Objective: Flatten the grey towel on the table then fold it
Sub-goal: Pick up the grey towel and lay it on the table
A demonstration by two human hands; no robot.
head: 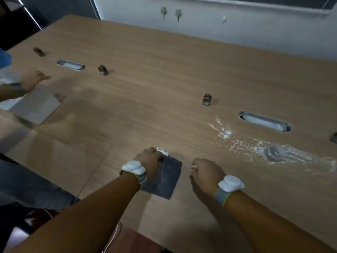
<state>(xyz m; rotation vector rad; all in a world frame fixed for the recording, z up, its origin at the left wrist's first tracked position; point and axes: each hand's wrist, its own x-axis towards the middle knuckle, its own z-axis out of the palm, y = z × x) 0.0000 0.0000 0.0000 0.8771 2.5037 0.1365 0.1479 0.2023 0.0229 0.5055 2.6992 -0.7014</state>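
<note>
The grey towel (164, 181) lies flat on the wooden counter (164, 88). The left grip (148, 161) holds its far corner with bent fingers, beside a white tag (162, 151). The right grip (207, 172) rests just beside the towel, loosely curled and holding nothing.

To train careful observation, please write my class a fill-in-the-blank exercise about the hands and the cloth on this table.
1. The left hand rests on the grey ____.
2. The right hand is off the towel, on its ____ side.
3. The small tag at the towel's far corner is ____ in colour.

Missing words: towel; right; white.
</note>
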